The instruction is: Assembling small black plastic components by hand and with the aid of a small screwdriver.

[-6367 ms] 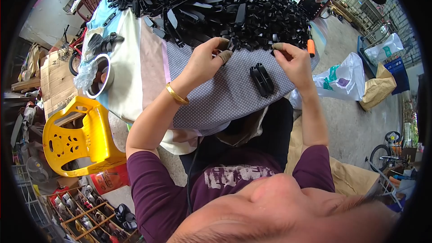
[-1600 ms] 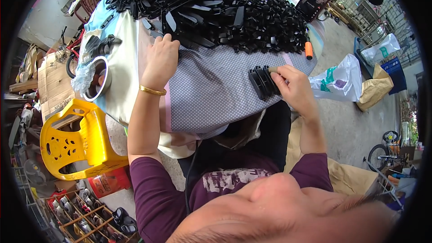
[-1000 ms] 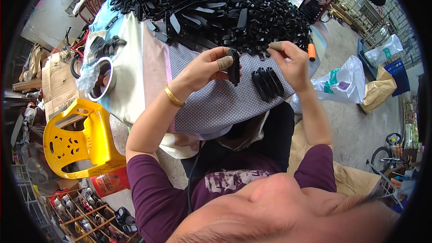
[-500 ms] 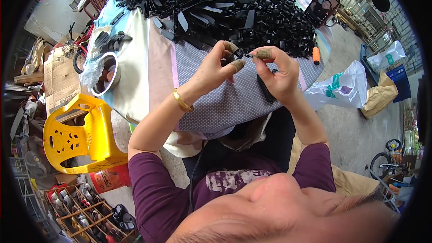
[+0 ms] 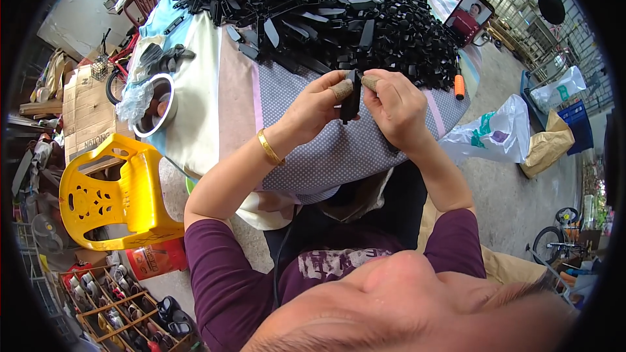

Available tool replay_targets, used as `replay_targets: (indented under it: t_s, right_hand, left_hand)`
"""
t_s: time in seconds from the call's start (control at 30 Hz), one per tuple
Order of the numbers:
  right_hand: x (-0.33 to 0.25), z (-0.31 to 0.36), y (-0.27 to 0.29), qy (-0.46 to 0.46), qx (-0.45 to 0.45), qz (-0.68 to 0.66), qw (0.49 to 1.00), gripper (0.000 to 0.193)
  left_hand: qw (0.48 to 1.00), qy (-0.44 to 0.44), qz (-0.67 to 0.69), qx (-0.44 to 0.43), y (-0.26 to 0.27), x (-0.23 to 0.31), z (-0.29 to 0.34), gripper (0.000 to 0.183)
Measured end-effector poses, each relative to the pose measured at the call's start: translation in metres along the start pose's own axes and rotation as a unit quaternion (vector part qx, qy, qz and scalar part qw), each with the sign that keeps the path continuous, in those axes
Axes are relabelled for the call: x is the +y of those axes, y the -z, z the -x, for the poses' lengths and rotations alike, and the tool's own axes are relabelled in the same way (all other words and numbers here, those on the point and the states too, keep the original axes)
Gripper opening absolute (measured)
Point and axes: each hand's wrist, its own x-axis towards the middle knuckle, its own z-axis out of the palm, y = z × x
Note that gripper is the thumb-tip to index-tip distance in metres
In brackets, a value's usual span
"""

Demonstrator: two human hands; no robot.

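My left hand (image 5: 321, 105) pinches a long, flat black plastic piece (image 5: 351, 103), which stands nearly upright over the table's front. Close to its upper end, my right hand (image 5: 399, 105) has its thumb and forefinger pressed together; whatever they hold is too small or hidden to make out. Tan finger covers wrap fingertips on both hands. Just beyond them spreads a big heap of black plastic parts (image 5: 313, 13), long blade-like pieces at left and small ones at right. Another dark piece lies mostly hidden beneath my right hand.
A patterned cloth (image 5: 306, 163) covers the table. At its right edge lies an orange-handled tool (image 5: 460, 85), near a propped phone (image 5: 468, 18). A white bowl (image 5: 171, 114) sits at left, above a yellow chair (image 5: 143, 189). White plastic bags (image 5: 502, 124) rest on the right floor.
The black piece, earlier tilted and mostly hidden in my left fingers, now stands upright in view. My right hand has turned and its fingers have curled in closer to it.
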Motion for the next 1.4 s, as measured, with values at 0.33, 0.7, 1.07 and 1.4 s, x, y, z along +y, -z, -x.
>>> replay_targets:
  t_s: [0.33, 0.7, 1.07, 1.4]
  right_hand:
    - [-0.007, -0.001, 0.004, -0.055, -0.069, -0.044, 0.995, 0.020]
    - [-0.027, 0.005, 0.026, -0.122, -0.093, -0.033, 0.988, 0.038]
    - [0.024, 0.047, 0.072, -0.340, -0.131, 0.042, 0.930, 0.034]
    - [0.023, 0.062, 0.073, -0.338, -0.177, -0.059, 0.922, 0.022]
  left_hand:
    - [0.997, -0.035, -0.066, 0.022, 0.002, -0.001, 0.000, 0.026]
    - [0.987, -0.076, -0.140, 0.015, -0.011, -0.007, -0.002, 0.028]
    - [0.539, -0.284, -0.778, 0.151, 0.039, 0.011, -0.018, 0.036]
    - [0.617, -0.315, -0.698, 0.185, 0.026, 0.012, -0.020, 0.019]
